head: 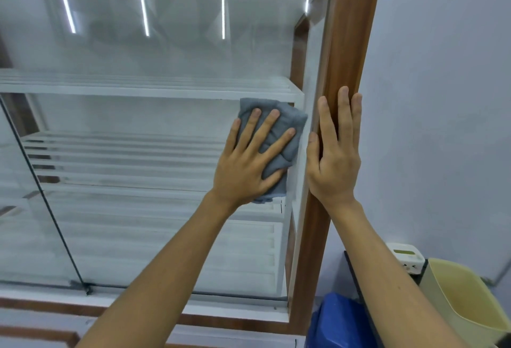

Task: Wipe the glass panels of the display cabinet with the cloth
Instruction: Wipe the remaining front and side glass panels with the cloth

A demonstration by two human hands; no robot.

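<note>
The left hand (249,159) lies flat on a folded grey cloth (279,140), its fingers (272,129) spread wide and stretched out, pressing the cloth against the glass panel (154,54) of the display cabinet (345,29). The cloth sits near the panel's right edge, just below a white shelf (138,89) seen through the glass; part of it shows beyond the fingertips and below the heel of the hand. The thumb rests at the cloth's lower right corner.

The right hand (334,159) is open too, fingers straight and close together, laid flat against the cabinet's brown wooden side post just beside the cloth. It grips nothing; its thumb lies along the pale inner strip between post and glass.

Behind the glass, white slatted shelves stand in tiers, with nothing visible on them. To the right of the cabinet, low in the view, a pale yellow bin (464,300) stands open, and no contents can be made out inside it. A blue container (337,320) sits beside it, against the cabinet's foot, and a white wall socket (406,257) is fixed above.
</note>
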